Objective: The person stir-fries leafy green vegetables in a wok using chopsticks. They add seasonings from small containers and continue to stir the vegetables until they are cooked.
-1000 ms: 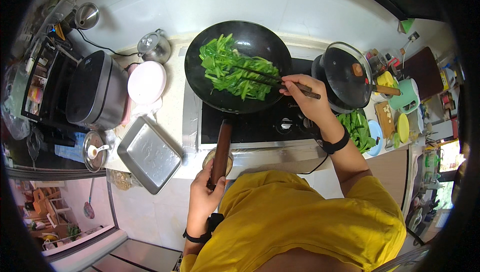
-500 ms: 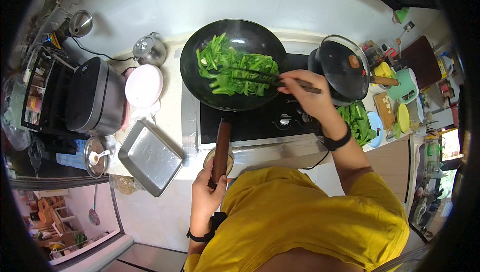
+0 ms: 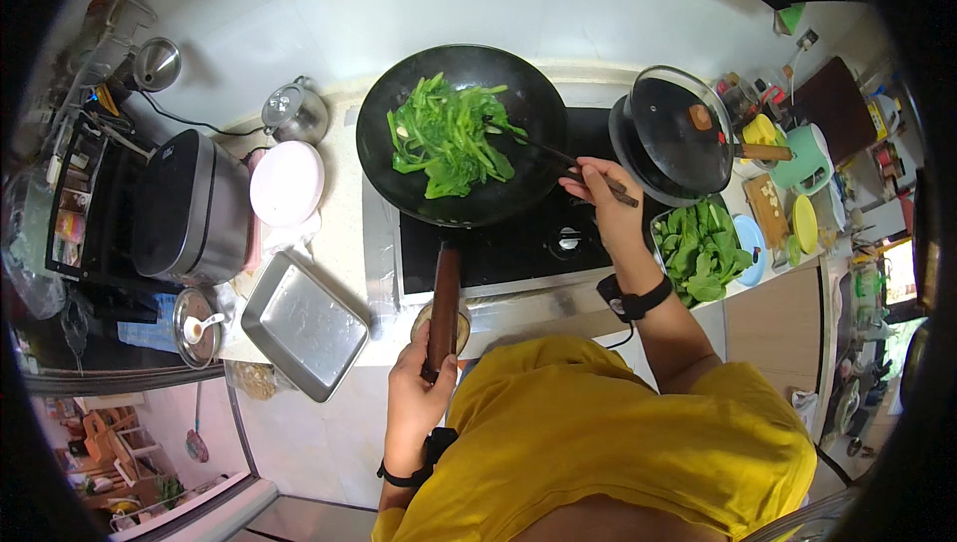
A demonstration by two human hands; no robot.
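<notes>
A black wok [image 3: 543,103] sits on the black cooktop [image 3: 498,261]. Wilted leafy greens [image 3: 449,138] are heaped in it, with a few pale bits among them. My left hand [image 3: 417,387] is wrapped round the wok's brown handle [image 3: 445,308], below the cooktop's front edge. My right hand [image 3: 606,198] grips a pair of dark chopsticks [image 3: 558,156] near their thick ends. Their tips reach into the right side of the greens. Just right of this hand lies a pile of raw green leaves [image 3: 698,248].
A lidded dark pan [image 3: 678,143] with a wooden handle occupies the right burner. Left of the cooktop are an empty metal tray [image 3: 304,323], a pink-white lid [image 3: 287,178], a metal pot [image 3: 296,111] and a dark rice cooker [image 3: 189,203]. A cutting board [image 3: 766,208] lies far right.
The greens have shifted left in the wok into a taller heap. My right hand has drawn down and slightly right with the chopsticks. My left hand keeps its hold on the handle.
</notes>
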